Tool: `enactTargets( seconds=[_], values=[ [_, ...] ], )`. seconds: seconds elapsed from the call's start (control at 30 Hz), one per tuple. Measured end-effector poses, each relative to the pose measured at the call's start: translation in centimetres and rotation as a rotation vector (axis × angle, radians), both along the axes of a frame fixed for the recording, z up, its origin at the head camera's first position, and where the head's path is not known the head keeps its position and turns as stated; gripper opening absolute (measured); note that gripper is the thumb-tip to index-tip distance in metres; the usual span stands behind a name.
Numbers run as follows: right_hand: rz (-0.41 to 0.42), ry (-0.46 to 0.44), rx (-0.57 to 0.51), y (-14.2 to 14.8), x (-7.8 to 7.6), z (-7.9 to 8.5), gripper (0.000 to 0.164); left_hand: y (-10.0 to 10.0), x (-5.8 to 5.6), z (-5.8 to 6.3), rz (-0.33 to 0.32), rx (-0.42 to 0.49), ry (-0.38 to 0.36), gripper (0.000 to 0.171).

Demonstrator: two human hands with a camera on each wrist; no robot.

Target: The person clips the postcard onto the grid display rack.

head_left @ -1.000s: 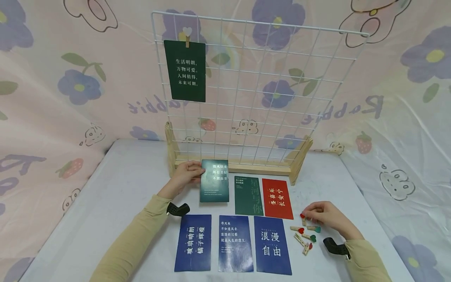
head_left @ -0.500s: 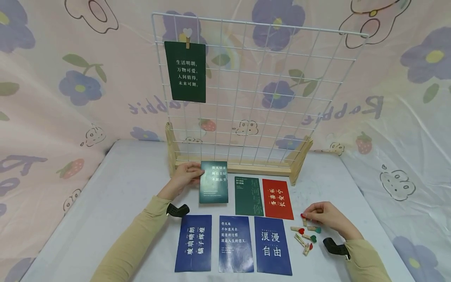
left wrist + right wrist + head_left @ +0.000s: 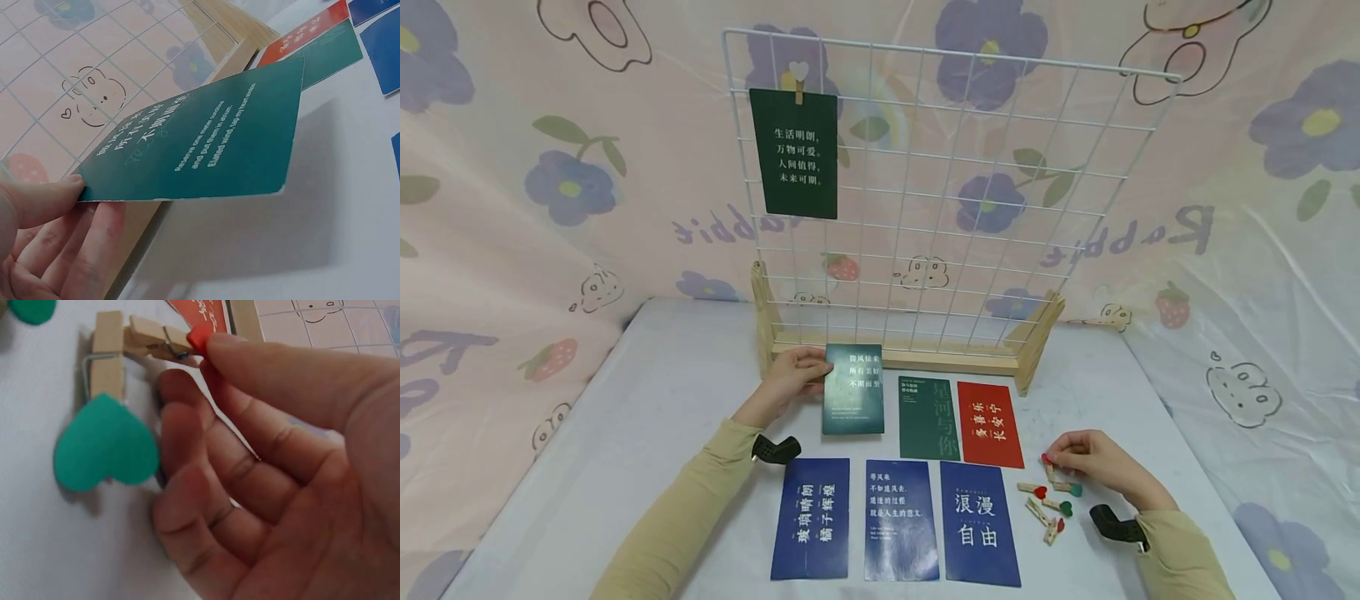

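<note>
My left hand (image 3: 792, 382) pinches a teal card (image 3: 853, 390) by its left edge, thumb on the printed face and fingers behind. In the left wrist view the card (image 3: 206, 140) is raised off the white table and casts a shadow on it. On the right, my right hand (image 3: 1093, 460) pinches the red heart end of a small wooden clothespin (image 3: 164, 339) between thumb and forefinger. Right beside it lies a clothespin with a green heart (image 3: 106, 444). Several more heart clothespins (image 3: 1036, 490) lie close to that hand.
A white wire grid (image 3: 955, 175) in a wooden stand (image 3: 955, 362) rises at the back. A dark green card (image 3: 797, 154) is clipped at its upper left. On the table lie a green card (image 3: 928, 418), a red card (image 3: 991, 425) and blue cards (image 3: 811, 518) in front.
The teal card in my left hand has shifted very slightly left and down. My right hand stays at the same clothespin.
</note>
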State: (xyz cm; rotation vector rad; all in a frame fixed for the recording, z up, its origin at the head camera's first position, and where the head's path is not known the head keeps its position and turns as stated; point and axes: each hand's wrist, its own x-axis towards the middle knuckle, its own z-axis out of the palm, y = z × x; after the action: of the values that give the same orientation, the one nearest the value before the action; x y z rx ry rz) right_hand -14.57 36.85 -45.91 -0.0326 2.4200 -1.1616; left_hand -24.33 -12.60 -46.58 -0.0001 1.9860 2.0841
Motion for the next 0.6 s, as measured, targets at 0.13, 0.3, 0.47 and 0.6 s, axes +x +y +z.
enactTargets(
  seconds=[0.13,0.3,0.47,0.6],
  values=[
    [-0.004,-0.009,0.004,-0.1,-0.1,0.2,0.028,-0.1,0.0,0.1,0.000,0.009,0.007,0.037],
    [0.009,-0.012,-0.022,-0.4,-0.2,0.7,0.029,-0.3,0.1,0.2,-0.002,0.001,0.008,0.036],
    [0.016,0.021,-0.067,-0.8,-0.6,1.2,0.031,-0.3,0.2,0.2,0.007,0.004,-0.014,0.034],
    [-0.019,0.043,-0.079,-1.1,-1.0,1.4,0.034,-0.3,0.2,0.1,0.009,0.008,-0.013,0.034]
  ],
)
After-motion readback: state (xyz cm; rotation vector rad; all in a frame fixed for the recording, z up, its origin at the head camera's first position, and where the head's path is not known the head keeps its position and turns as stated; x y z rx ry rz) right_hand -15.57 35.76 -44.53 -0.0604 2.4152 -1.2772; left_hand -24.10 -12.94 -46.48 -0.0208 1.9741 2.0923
